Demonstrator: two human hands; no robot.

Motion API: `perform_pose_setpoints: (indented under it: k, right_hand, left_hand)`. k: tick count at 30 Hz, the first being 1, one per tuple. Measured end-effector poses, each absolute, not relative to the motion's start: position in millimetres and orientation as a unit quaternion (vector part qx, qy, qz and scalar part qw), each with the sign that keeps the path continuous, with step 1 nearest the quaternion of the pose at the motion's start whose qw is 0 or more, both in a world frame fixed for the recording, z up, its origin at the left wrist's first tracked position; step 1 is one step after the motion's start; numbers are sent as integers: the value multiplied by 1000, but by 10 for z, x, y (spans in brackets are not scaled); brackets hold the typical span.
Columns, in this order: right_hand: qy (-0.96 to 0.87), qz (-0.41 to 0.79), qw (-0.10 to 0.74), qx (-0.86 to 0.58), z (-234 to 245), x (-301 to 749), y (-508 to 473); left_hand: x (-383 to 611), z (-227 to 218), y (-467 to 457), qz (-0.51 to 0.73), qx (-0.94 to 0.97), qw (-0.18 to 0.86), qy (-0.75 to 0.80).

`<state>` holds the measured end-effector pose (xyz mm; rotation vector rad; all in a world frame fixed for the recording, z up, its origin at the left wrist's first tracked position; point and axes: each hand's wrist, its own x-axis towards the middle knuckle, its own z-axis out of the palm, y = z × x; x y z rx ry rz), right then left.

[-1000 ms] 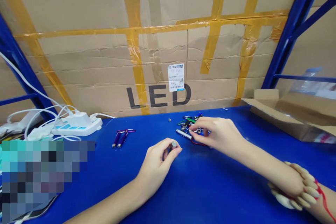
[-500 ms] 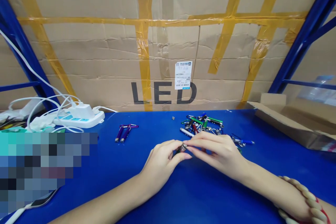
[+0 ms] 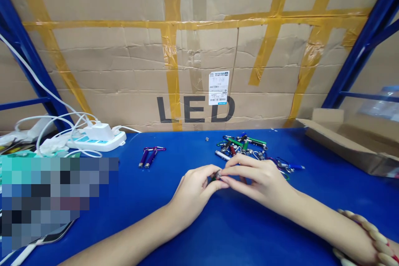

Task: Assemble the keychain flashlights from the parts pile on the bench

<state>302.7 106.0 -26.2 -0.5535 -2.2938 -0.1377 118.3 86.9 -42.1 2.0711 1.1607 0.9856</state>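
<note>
My left hand (image 3: 190, 191) is closed around a small keychain flashlight (image 3: 217, 175), its silvery end showing between thumb and index finger. Most of its body is hidden in the palm. At that end, the fingertips of my right hand (image 3: 260, 178) pinch together. Just behind the right hand lies a pile of keychain flashlights (image 3: 245, 144) in green, blue, red and silver, with carabiner clips and rings. Two purple flashlights (image 3: 147, 158) with clips lie side by side to the left, apart from the pile.
A tiny metal piece (image 3: 207, 139) lies on the blue tabletop (image 3: 174, 145). At the left stand a white power strip (image 3: 109, 143) and tangled cables. An open cardboard box (image 3: 352, 145) sits at the right. Behind the table rises a large taped carton (image 3: 131, 66), between blue frame posts.
Both hands stay together at nearly the same spot. The right fingers have shifted slightly on the flashlight's end, and less of its metal shows now. The view has moved a little.
</note>
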Motion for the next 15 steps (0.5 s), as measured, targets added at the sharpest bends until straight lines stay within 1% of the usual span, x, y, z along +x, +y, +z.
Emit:
perform_pose_setpoints:
  k: [5, 7, 15]
  right_hand:
    - [-922, -20, 299, -247, -199, 3030, 1017]
    - [-927, -6, 283, -246, -188, 3034, 1012]
    - [-922, -4, 309, -231, -212, 3034, 1013]
  left_hand:
    - [1186, -407, 849, 362, 773, 267, 447]
    - [1190, -397, 839, 355, 779, 260, 447]
    - [1202, -373, 834, 332, 791, 238, 455]
